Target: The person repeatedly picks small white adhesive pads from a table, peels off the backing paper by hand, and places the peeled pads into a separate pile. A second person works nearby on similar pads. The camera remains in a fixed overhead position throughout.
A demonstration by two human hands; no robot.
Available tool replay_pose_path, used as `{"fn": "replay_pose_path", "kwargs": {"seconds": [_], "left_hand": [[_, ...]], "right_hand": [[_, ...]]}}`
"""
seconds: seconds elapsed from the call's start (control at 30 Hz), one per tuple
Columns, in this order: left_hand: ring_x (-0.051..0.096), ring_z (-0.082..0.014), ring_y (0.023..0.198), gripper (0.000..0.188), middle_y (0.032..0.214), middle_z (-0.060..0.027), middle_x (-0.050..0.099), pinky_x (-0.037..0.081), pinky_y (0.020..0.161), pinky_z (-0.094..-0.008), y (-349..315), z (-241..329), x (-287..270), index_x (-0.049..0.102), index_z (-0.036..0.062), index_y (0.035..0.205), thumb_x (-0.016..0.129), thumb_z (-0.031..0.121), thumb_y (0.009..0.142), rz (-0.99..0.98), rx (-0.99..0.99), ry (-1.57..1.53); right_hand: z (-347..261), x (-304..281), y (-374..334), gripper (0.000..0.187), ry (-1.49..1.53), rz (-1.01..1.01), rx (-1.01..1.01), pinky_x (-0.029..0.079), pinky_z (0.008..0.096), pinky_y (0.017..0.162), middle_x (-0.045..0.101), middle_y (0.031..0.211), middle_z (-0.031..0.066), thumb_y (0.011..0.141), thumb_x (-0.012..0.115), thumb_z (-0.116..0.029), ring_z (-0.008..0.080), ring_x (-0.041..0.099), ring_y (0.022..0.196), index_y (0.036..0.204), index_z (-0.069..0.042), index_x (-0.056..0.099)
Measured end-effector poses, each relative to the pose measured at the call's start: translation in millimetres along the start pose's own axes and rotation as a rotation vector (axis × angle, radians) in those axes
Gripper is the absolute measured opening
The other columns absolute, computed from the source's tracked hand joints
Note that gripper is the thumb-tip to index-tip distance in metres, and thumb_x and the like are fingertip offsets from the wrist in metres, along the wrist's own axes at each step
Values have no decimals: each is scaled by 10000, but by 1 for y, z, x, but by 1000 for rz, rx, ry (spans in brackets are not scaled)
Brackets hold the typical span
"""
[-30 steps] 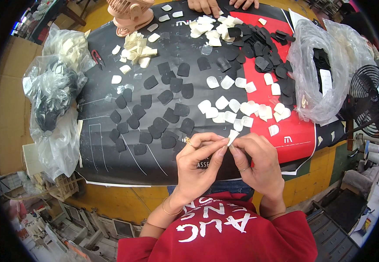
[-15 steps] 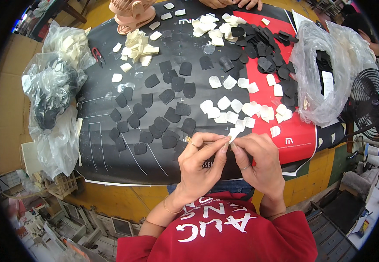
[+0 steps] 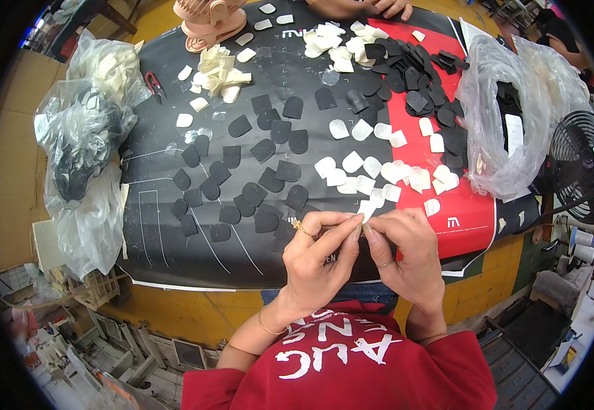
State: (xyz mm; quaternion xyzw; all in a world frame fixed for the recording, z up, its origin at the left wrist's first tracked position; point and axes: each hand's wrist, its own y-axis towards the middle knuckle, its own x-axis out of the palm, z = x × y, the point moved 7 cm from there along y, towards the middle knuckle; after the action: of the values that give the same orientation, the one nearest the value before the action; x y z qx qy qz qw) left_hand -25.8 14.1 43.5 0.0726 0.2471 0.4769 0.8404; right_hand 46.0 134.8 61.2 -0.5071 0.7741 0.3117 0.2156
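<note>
My left hand (image 3: pixel 321 256) and my right hand (image 3: pixel 406 256) meet fingertip to fingertip above the near edge of the black and red mat (image 3: pixel 174 253). Together they pinch a small white pad (image 3: pixel 367 208), mostly hidden by my fingers. Several black pads (image 3: pixel 256 195) lie spread on the mat just beyond my left hand. Loose white pads (image 3: pixel 372 178) lie beyond my right hand.
Clear plastic bags of pads sit at the left (image 3: pixel 82 157) and right (image 3: pixel 509 116). A black fan (image 3: pixel 577 174) stands at the right edge, a pink fan (image 3: pixel 208 20) at the far side. Another person's hand (image 3: pixel 393 7) shows at the top. Red scissors (image 3: pixel 155 83) lie far left.
My hands stay together over the mat's near edge; fingers have shifted slightly on the small white pad. Nothing else has moved.
</note>
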Motion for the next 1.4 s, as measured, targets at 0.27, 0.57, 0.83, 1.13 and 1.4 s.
{"fn": "replay_pose_path", "kwargs": {"seconds": [0.27,0.57,0.83,1.13,1.4], "left_hand": [[671,-191,773,197,949,-109,674,539,674,-278,1,-11,-4,751,3,1030,723,-34,838,-3,-127,-74],[657,-167,725,243,959,-99,666,522,609,-257,-1,-1,2,753,25,1053,737,-41,820,15,7,10],[639,-139,813,129,936,-96,684,497,713,-250,1,-16,-8,746,-28,978,694,-38,861,38,-236,-91],[620,-110,759,152,969,-88,675,499,611,-228,8,-22,-24,749,-11,1019,704,-20,874,187,-102,-58],[662,-160,821,195,992,-102,671,529,696,-258,-2,-11,2,756,14,1057,701,-25,874,23,-145,-138]], "right_hand": [[2,-1,1,79,9,-43,51,427,363,718,673,803,68,877,700,-87,254,610,684,921,-32,664],[2,-1,-1,93,21,-13,39,429,368,719,666,798,74,878,694,-78,255,619,689,942,-22,658],[8,-4,-3,82,12,6,48,406,346,695,630,785,23,841,695,-94,210,584,649,897,-80,637],[24,-15,-8,135,-146,-92,229,404,338,607,593,691,30,843,747,-152,208,558,566,827,-68,642],[8,-5,-6,124,128,-19,221,434,339,555,594,728,68,879,736,-131,231,555,570,913,-38,662]]}}
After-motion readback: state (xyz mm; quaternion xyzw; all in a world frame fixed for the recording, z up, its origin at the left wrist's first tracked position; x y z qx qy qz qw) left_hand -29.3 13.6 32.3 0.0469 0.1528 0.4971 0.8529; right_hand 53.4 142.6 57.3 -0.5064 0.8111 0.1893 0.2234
